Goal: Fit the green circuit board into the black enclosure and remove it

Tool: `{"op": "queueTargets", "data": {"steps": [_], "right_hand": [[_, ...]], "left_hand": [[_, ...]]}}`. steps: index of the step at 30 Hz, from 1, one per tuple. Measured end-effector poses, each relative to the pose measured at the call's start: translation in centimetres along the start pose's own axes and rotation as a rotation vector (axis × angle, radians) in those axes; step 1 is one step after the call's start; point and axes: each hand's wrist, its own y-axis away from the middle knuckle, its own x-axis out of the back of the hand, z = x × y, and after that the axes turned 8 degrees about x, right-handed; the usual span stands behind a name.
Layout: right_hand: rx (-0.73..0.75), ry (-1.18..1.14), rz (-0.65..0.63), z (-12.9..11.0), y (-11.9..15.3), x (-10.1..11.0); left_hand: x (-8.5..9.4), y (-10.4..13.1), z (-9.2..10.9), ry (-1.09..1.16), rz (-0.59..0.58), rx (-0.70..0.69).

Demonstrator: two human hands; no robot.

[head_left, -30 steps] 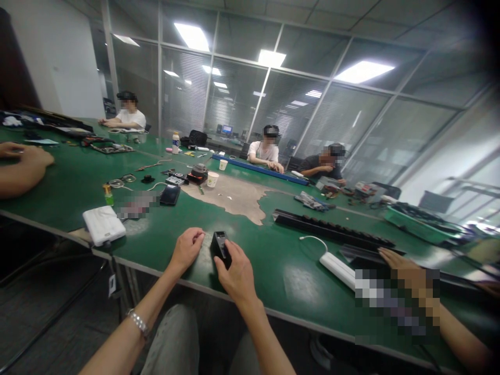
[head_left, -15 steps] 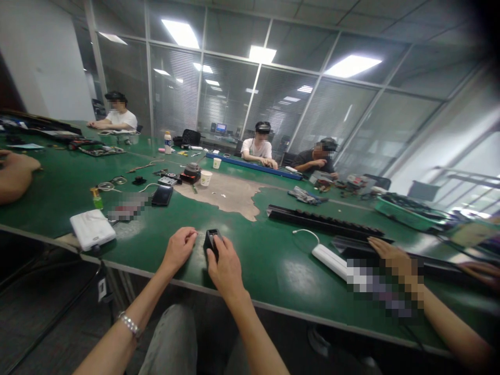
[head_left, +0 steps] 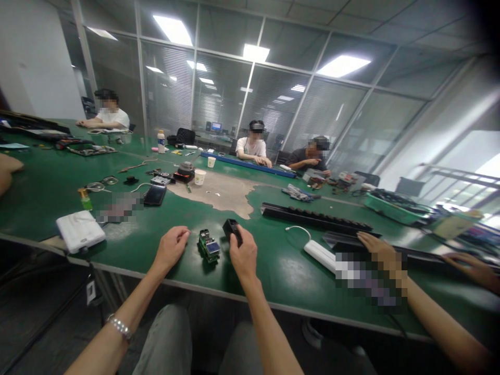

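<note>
Circuit board bare, black case in my right hand

The circuit board (head_left: 210,248) sits on the green table (head_left: 273,276) between my hands, its small screen facing up. My right hand (head_left: 244,252) is closed around the black case (head_left: 230,229), just right of the board and apart from it; whether the case touches the table I cannot tell. My left hand (head_left: 174,247) rests left of the board, fingers loosely curled; whether they hide anything small I cannot tell. Beyond the board and to its left lies a dark phone (head_left: 155,195); well to its right, a white strip (head_left: 318,255). I judge the step in hand to be handling case and board as separate pieces. Any next move calls for a steady grip on the case and a light touch at the board's edges.
</note>
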Motion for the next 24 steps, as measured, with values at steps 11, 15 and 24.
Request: {"op": "queueTargets", "data": {"steps": [11,15,24], "right_hand": [[0.018,0.067,-0.086,1.7,1.8,-1.1],[0.019,0.13,-0.077,1.4,2.0,-0.8],[0.042,0.072,-0.133,1.3,2.1,-0.7]], "left_hand": [[0.2,0.1,0.5,-0.012,-0.005,0.024],[0.2,0.1,0.4,-0.01,-0.003,0.016],[0.2,0.1,0.1,-0.002,0.005,0.001]]}}
